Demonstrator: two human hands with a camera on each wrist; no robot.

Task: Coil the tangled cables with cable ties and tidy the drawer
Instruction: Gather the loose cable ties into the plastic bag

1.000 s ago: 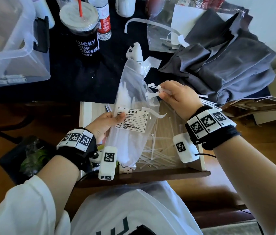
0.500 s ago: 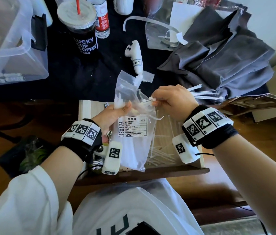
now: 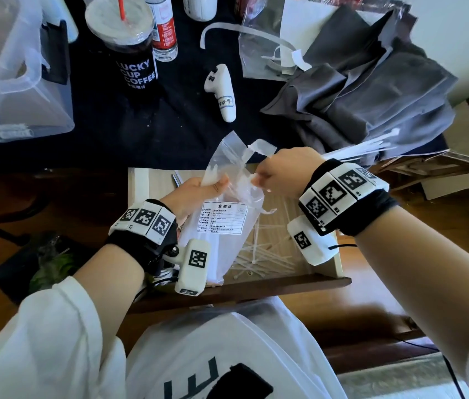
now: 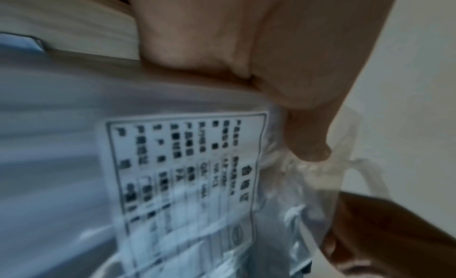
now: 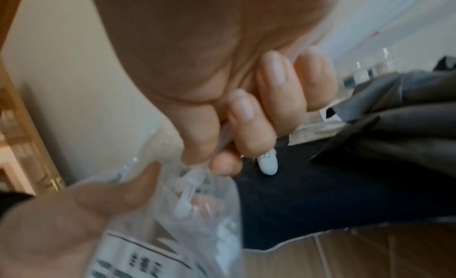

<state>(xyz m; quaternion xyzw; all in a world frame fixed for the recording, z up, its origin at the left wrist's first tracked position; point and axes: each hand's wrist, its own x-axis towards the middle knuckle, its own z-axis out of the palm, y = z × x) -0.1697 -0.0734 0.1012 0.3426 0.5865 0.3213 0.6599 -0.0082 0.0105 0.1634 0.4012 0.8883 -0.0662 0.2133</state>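
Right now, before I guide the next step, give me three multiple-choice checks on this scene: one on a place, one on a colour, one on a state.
1. Where do the loose cable ties lie?
A. in the open drawer
B. in the clear bin
C. on the grey cloth

2. What colour is the straw in the coffee cup?
A. green
B. red
C. black

3. What is the left hand doing?
A. resting flat
B. holding the cup
C. holding the plastic bag

Answers: 1 A, they are scattered on the drawer floor. 2 B, it stands red above the lid. 3 C, its thumb clamps the bag near the mouth while the right hand pinches there.
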